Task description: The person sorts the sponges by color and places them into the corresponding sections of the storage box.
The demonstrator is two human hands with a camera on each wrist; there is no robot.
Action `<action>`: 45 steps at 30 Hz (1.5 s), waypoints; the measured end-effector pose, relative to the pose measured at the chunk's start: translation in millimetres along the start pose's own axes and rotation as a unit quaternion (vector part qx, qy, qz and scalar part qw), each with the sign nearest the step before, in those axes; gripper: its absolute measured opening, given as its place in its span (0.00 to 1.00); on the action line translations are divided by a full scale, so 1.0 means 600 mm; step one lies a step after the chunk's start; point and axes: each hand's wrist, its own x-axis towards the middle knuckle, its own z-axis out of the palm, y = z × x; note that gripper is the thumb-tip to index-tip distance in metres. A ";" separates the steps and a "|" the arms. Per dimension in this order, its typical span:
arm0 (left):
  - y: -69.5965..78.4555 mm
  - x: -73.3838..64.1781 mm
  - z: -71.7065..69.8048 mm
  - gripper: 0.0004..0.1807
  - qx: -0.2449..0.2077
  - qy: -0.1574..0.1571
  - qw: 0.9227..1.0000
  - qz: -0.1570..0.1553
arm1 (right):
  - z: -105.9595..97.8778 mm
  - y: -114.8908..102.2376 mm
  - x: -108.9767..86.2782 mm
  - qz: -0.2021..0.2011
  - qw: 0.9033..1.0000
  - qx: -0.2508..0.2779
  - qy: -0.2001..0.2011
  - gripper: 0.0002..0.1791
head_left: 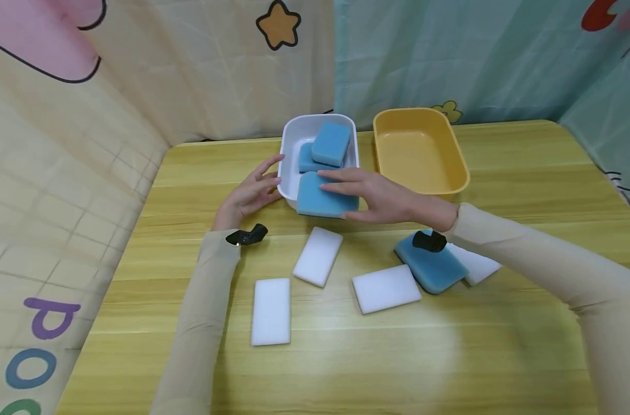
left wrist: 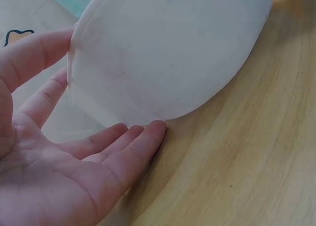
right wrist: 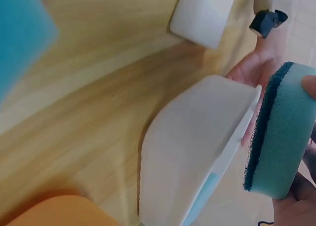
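My right hand [head_left: 379, 196] grips a blue sponge [head_left: 322, 196] above the near edge of the white bin [head_left: 290, 138]. The right wrist view shows this sponge [right wrist: 284, 132] with a dark scouring layer on one face. Inside the bin lie two more blue sponges; the upper sponge [head_left: 332, 143] overlaps the lower sponge [head_left: 305, 158]. With fingers spread, my left hand [head_left: 251, 193] touches the bin's left side. In the left wrist view, fingertips [left wrist: 157, 130] rest against the outer wall [left wrist: 173, 53] near the table.
A yellow bin [head_left: 415, 153] stands right of the white one. Nearer me lie white sponges, among them one upright [head_left: 271, 311], one tilted [head_left: 318, 256] and one sideways [head_left: 386, 288]. Under my right forearm, a blue sponge [head_left: 431, 265] overlaps another white sponge [head_left: 475, 262]. Curtains hang behind the table.
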 end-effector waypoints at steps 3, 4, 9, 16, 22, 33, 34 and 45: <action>0.002 -0.011 -0.009 0.30 -0.007 -0.002 1.000 0.001 | 0.002 0.004 0.019 -0.002 1.000 -0.001 0.002 0.34; 0.003 -0.015 -0.013 0.30 -0.008 0.000 1.000 0.002 | 0.003 0.005 0.026 -0.003 1.000 0.001 0.000 0.34; -0.001 -0.021 -0.017 0.31 -0.006 -0.004 1.000 -0.009 | 0.004 0.016 0.045 0.012 1.000 -0.003 -0.004 0.33; -0.005 0.009 0.002 0.31 -0.003 -0.023 1.000 -0.004 | -0.012 0.047 0.047 0.052 0.998 -0.019 -0.009 0.32; -0.005 0.011 0.007 0.30 0.010 -0.014 1.000 -0.002 | -0.014 0.064 0.057 0.054 0.998 -0.015 -0.016 0.31; -0.008 0.010 0.010 0.32 -0.001 -0.008 1.000 -0.005 | -0.004 0.082 0.059 0.073 0.997 -0.002 -0.032 0.30; -0.008 0.010 0.010 0.32 -0.001 -0.007 1.000 -0.005 | -0.004 0.083 0.059 0.075 0.997 0.000 -0.033 0.30; -0.006 0.015 0.023 0.31 0.005 -0.007 1.000 -0.007 | 0.000 0.096 0.054 0.085 0.995 0.009 -0.046 0.31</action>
